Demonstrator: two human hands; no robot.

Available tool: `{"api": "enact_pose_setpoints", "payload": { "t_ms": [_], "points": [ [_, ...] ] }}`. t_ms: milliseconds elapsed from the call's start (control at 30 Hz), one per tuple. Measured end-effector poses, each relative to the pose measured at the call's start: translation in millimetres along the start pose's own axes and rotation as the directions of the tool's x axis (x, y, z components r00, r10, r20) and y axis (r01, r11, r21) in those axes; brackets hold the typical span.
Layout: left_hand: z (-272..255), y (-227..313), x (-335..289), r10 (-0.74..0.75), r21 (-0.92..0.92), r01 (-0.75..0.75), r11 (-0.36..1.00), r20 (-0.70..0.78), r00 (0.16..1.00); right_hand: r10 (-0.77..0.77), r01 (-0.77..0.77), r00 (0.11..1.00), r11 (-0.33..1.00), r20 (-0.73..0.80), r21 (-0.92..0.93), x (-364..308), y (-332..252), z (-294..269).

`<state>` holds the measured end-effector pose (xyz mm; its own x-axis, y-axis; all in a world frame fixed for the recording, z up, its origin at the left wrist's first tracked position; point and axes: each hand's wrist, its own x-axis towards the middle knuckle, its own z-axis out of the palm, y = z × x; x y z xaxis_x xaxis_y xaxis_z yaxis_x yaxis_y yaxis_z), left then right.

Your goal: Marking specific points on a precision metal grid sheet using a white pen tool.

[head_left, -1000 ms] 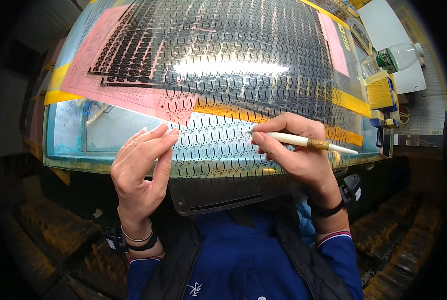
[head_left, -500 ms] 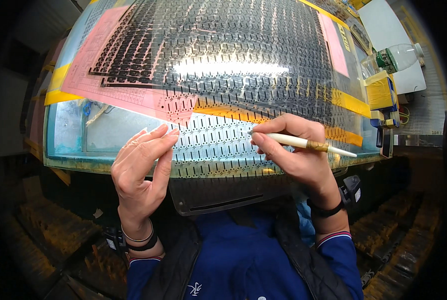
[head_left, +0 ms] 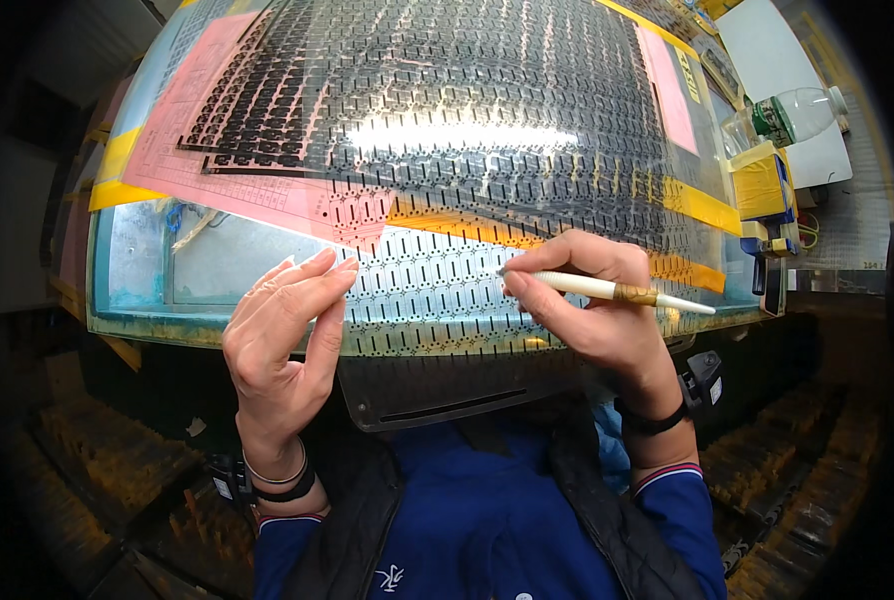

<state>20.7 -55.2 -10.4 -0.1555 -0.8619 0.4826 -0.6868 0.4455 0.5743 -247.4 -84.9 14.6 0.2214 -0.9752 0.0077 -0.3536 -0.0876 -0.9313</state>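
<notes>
— Head view: what lay on the worktop [head_left: 132,270]?

— A big clear sheet [head_left: 447,140] of dark punched rows, spread over pink paper [head_left: 182,150] and held by yellow tape [head_left: 702,205]; a bottle [head_left: 787,112] stood far right.

— And the hands?

— The left hand [head_left: 282,335] rested open, fingers flat on the sheet's near edge. The right hand [head_left: 587,305] pinched a pen tool [head_left: 607,290], tip on a near row.

— Any change over the last second?

— Almost none; both hands held their places, so I judged the work was dwelling on that one row.
</notes>
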Motion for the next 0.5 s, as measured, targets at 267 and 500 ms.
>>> {"api": "enact_pose_setpoints", "payload": {
  "t_ms": [267, 500],
  "points": [
    [1.2, -1.3, -0.8, 0.002, -0.006, -0.002, 1.0, 0.0, 1.0, 0.015, -0.015, 1.0, 1.0, 0.021, -0.005, 0.1, 2.3, -1.2],
    [0.2, 0.7, -0.3, 0.004, 0.008, -0.004, 1.0, 0.0, 1.0, -0.087, 0.09, 0.991, 0.996, 0.101, -0.026, 1.1, 0.7, -5.8]
  ]
}}
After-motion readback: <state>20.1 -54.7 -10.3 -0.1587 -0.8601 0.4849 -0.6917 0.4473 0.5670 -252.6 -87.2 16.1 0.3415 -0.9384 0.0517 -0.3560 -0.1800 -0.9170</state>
